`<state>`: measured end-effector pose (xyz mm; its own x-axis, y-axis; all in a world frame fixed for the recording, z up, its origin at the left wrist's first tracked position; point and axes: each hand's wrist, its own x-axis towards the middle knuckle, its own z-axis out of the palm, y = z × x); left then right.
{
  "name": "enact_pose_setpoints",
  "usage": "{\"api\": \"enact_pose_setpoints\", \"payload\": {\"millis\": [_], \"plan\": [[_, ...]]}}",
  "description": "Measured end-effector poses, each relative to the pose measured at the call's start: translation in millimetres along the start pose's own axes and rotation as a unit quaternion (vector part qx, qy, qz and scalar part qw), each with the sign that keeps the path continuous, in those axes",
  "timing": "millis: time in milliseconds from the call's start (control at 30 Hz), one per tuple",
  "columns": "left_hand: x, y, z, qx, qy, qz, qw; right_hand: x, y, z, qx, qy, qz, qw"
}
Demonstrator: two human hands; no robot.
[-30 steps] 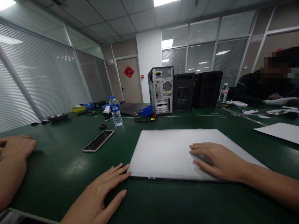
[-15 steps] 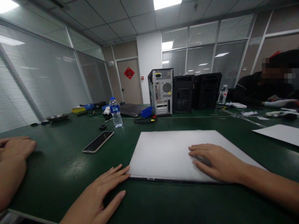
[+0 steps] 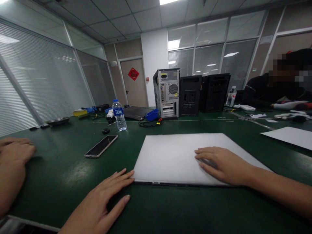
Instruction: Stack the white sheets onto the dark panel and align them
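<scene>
A flat white rectangular panel (image 3: 168,156) with a thin dark edge lies on the green tabletop in front of me. My right hand (image 3: 219,164) rests palm down on the panel's right half, fingers stretched out to the left. At the near left corner, the fingertips of my left hand (image 3: 102,198) reach the panel's edge. That hand is open, its thumb spread away over the table. I see nothing held in either hand. Beyond my left hand lies a smartphone (image 3: 101,146) with a dark screen.
Another person's hand (image 3: 17,149) rests at the far left. A water bottle (image 3: 120,115) and a small round black object (image 3: 105,131) stand past the phone. Computer cases (image 3: 168,94) line the back. A white sheet (image 3: 290,136) lies right, near a person in dark clothing (image 3: 260,91).
The view has shifted slightly, so everything appears a little higher and further left. Both hands keep the same places on the panel.
</scene>
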<state>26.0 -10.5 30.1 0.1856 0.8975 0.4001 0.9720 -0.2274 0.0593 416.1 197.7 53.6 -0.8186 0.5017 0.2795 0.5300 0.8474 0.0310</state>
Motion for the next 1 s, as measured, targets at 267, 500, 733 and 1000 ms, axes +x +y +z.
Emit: {"api": "enact_pose_setpoints", "payload": {"millis": [267,500,733,1000], "plan": [[1.1,3.1,-3.2,-0.013,-0.002,-0.003,1.000,0.0,-0.9,-1.2,0.002,0.004,-0.005,1.000],[0.1,2.4,-3.6,-0.015,0.004,-0.008,1.000,0.3,-1.6,-3.5,0.015,-0.001,0.005,1.000],[0.4,2.3,-3.7,-0.028,0.001,-0.011,1.000,0.1,-1.3,-2.0,0.017,0.005,-0.003,1.000],[1.1,3.5,-4.4,-0.025,0.006,-0.010,1.000,-0.6,0.5,0.0,0.026,0.010,-0.002,1.000]]}}
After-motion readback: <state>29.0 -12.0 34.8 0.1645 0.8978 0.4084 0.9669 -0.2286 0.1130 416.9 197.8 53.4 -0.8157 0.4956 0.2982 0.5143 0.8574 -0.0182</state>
